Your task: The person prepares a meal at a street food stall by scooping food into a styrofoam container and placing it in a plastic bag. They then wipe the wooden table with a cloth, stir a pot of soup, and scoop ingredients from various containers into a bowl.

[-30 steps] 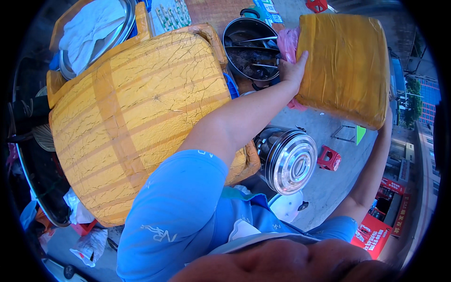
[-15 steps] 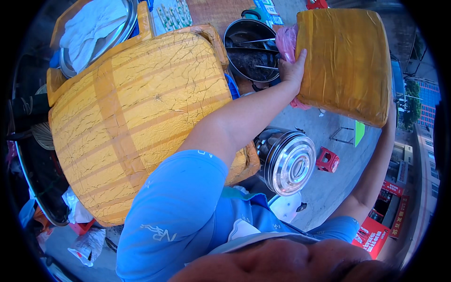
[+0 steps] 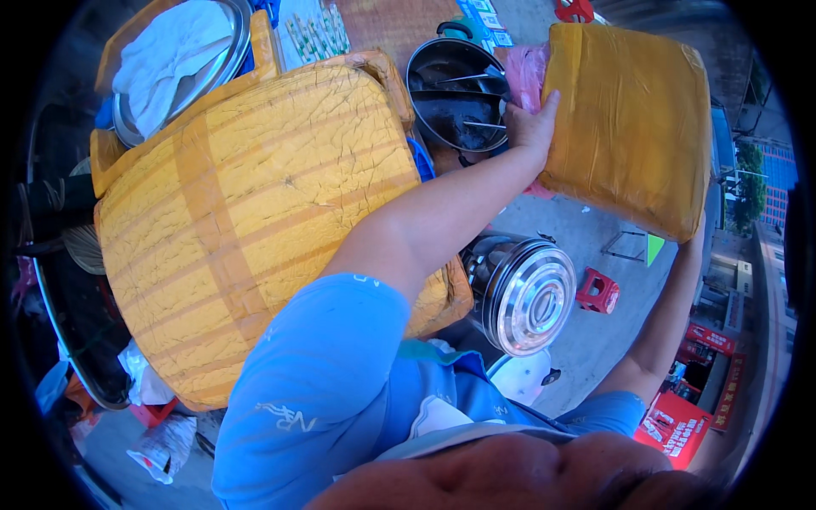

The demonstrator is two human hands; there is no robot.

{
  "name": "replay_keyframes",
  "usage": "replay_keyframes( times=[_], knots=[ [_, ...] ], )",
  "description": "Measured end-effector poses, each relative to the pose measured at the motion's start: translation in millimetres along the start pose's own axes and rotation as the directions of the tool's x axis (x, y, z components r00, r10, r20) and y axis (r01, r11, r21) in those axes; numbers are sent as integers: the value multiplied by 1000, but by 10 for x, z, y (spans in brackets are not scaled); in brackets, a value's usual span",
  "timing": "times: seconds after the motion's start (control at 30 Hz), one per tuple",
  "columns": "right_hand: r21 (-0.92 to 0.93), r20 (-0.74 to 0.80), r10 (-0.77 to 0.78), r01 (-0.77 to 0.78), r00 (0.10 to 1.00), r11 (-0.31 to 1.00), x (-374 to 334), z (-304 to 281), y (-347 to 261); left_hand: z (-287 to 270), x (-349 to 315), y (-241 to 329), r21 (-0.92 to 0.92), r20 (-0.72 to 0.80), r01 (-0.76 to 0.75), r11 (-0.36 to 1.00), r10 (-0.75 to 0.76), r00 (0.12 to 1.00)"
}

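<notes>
A box wrapped in yellow-brown tape (image 3: 627, 127) is held up at the upper right, between my two arms. My left hand (image 3: 534, 129) grips its left edge, the thumb lying along the side. Pink plastic film (image 3: 525, 75) bunches beside that hand and shows again below it. On the far side, my right forearm (image 3: 661, 327) reaches up to the box's lower right corner, where the box hides the hand and its fingers. Beneath my left arm spreads a large, creased, yellow taped slab (image 3: 263, 183), which looks like a foam-box lid.
A divided black pan (image 3: 459, 119) holding utensils stands left of the held box. Below it are a lidded steel pot (image 3: 531, 293) and a red stool (image 3: 597, 291). At the upper left, a white cloth (image 3: 174, 59) lies on a round metal tray (image 3: 240, 51), near wrapped sticks (image 3: 316, 36).
The held box has shifted slightly right and down, with my left hand still at its edge. The whole view has also moved a little.
</notes>
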State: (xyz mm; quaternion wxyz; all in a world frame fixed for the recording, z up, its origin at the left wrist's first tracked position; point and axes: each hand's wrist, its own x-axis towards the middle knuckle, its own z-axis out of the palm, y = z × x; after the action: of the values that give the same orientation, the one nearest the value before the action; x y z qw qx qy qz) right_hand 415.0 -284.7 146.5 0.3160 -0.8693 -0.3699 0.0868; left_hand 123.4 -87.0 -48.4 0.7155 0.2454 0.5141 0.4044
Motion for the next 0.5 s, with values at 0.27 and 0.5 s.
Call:
replay_keyframes(
  times=[0.27, 0.5],
  knots=[
    [655, -51, 238, -147, 970, 741, -1209, 567, 657, 124, -509, 358, 75, 188, -414, 907, 395, 899],
    [850, -35, 288, -123, 957, 512, -2151, 865, 806, 169, -1358, 919, -176, 691, -616, 768, 542, 478]
  ],
)
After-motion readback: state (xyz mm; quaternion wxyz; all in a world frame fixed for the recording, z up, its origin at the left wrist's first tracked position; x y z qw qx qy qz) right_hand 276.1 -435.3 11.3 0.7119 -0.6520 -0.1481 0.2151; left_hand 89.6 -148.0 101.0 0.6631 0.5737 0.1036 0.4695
